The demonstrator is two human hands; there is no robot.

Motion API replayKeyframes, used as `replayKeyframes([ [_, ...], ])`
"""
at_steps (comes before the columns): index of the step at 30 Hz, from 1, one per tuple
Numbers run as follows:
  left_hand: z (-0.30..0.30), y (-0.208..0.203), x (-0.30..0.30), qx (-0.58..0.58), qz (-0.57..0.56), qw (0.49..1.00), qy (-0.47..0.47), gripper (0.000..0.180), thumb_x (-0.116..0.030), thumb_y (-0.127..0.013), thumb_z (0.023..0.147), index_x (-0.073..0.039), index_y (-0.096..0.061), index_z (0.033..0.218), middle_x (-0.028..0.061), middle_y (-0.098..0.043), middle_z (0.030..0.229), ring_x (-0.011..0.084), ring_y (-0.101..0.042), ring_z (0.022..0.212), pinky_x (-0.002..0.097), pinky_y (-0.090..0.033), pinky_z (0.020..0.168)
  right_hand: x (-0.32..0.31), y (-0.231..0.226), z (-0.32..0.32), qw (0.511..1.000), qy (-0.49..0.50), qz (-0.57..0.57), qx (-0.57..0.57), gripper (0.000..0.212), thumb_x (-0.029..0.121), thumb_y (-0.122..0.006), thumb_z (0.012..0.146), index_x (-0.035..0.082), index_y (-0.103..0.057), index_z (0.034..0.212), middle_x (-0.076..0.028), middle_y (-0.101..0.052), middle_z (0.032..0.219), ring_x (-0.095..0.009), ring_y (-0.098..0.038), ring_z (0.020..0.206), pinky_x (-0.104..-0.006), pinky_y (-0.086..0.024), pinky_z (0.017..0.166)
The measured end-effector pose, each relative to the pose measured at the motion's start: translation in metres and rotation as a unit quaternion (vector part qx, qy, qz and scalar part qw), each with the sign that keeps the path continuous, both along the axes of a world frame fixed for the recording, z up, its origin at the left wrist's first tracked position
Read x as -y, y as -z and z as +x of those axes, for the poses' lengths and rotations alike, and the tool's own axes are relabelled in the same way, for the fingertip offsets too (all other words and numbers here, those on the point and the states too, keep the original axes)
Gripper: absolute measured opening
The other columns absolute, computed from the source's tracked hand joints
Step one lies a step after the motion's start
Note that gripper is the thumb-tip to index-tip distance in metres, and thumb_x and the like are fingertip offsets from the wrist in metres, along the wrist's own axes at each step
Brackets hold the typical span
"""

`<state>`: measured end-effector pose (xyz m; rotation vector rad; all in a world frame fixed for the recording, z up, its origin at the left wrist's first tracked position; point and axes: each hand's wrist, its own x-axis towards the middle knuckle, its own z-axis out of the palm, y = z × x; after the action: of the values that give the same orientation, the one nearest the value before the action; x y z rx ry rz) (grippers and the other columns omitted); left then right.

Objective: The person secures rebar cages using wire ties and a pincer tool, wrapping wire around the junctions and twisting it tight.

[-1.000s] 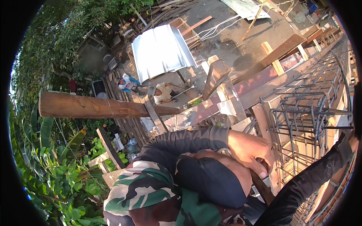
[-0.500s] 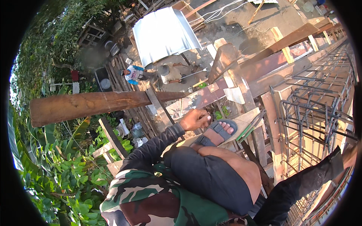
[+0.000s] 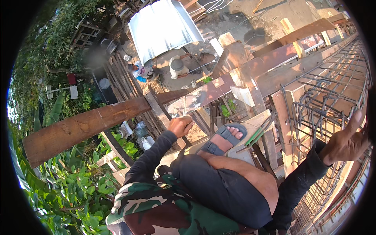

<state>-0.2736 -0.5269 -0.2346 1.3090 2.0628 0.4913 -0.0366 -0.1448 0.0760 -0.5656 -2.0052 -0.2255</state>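
My left hand (image 3: pixel 181 126) is closed, its fingers curled beside a dark upright timber (image 3: pixel 158 106). What it holds, if anything, is too small to make out; a thin pale line (image 3: pixel 185 105) rises just above it. On the right, my right hand (image 3: pixel 347 143) is at the outer side of the steel rebar cage (image 3: pixel 327 103), thumb raised away from the fingers. Nothing shows in that hand, though its fingertips run into the dark picture rim. My sandalled foot (image 3: pixel 223 139) rests on a wooden plank (image 3: pixel 256 120), close to some green-handled pliers-like tools (image 3: pixel 256 137).
A long brown board (image 3: pixel 78 119) juts out leftward. Formwork planks (image 3: pixel 274 74) run to the upper right. Far below, two people (image 3: pixel 178 66) stand by a metal roofing sheet (image 3: pixel 162 29). Leafy plants (image 3: pixel 90 192) fill the lower left.
My left hand has drawn back leftward from near the foot. My right hand has come into view at the rebar cage. The view has shifted slightly, and the people below have changed posture.
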Motion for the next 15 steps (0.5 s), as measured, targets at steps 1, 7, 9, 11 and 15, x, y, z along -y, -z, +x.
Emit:
replayKeyframes([
  [1,0.001,0.003,0.001,0.014,0.008,1.0,0.014,0.022,-0.027,-0.065,0.089,-0.006,-0.07,0.087,0.0174,-0.063,0.065,0.0361,-0.063,0.06,0.0433,-0.049,0.055,0.005,0.01,-0.019,0.999,-0.005,-0.042,0.031,0.034,0.015,-0.067,0.091,-0.003,-0.056,0.118,-0.017,-0.061,0.118,-0.026,-0.059,0.109,-0.0383,-0.047,0.093],
  [7,-0.002,0.014,0.005,0.122,-0.041,0.989,-0.069,0.03,-0.028,-0.062,0.095,0.0,-0.068,0.088,0.01,-0.064,0.063,0.0216,-0.063,0.056,0.0373,-0.048,0.055,0.019,0.068,-0.086,0.958,-0.072,-0.211,0.179,0.036,0.015,-0.07,0.087,0.003,-0.06,0.12,-0.018,-0.058,0.125,-0.034,-0.057,0.114,-0.0414,-0.045,0.097],
  [9,-0.008,0.024,0.009,0.13,-0.024,0.987,-0.09,0.03,-0.028,-0.061,0.095,0.0,-0.068,0.088,0.0115,-0.063,0.063,0.0228,-0.063,0.057,0.0376,-0.048,0.056,0.018,0.086,-0.094,0.934,-0.086,-0.275,0.209,0.04,0.018,-0.07,0.087,0.004,-0.058,0.123,-0.019,-0.055,0.128,-0.038,-0.056,0.114,-0.0427,-0.045,0.096],
  [11,-0.014,0.021,0.006,0.129,-0.035,0.986,-0.097,0.029,-0.026,-0.059,0.096,0.001,-0.067,0.088,0.0147,-0.063,0.067,0.0284,-0.064,0.061,0.0384,-0.048,0.059,0.019,0.106,-0.109,0.911,-0.109,-0.336,0.213,0.045,0.02,-0.067,0.089,0.004,-0.053,0.129,-0.02,-0.051,0.132,-0.041,-0.056,0.114,-0.0446,-0.046,0.095],
  [15,-0.015,0.025,0.011,0.011,0.035,0.988,-0.151,0.021,-0.019,-0.059,0.093,0.0,-0.066,0.088,0.0154,-0.064,0.077,0.0352,-0.062,0.073,0.0419,-0.049,0.068,0.016,0.144,-0.139,0.875,-0.166,-0.396,0.222,0.051,0.025,-0.06,0.094,0.004,-0.045,0.137,-0.023,-0.045,0.138,-0.045,-0.055,0.114,-0.0475,-0.047,0.092],
])
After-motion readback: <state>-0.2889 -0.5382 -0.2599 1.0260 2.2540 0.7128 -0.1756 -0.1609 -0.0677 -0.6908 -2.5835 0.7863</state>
